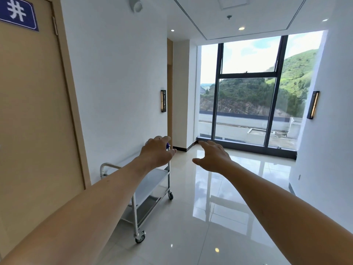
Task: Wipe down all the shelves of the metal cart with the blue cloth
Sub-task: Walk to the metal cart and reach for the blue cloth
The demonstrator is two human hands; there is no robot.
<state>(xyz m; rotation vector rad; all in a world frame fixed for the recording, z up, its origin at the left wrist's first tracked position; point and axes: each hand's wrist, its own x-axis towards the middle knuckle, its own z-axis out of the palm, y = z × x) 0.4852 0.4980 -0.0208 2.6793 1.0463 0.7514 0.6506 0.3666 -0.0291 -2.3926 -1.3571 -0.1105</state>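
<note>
Your left hand (157, 152) and right hand (212, 156) are both outstretched, fingers spread, grasping nothing. Metal cart (150, 190) stands against the left wall — a blue scrap (168, 145), possibly the cloth, shows behind your left hand.

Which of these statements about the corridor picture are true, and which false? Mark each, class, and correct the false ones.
1. The metal cart stands against the left wall. True.
2. The right hand grips a blue cloth. False: it is open and empty.
3. The cart rolls on caster wheels. True.
4. The window shows a city street. False: green hills lie outside.
5. The left hand reaches out over the cart's far end, with something blue just beyond it. True.
</note>
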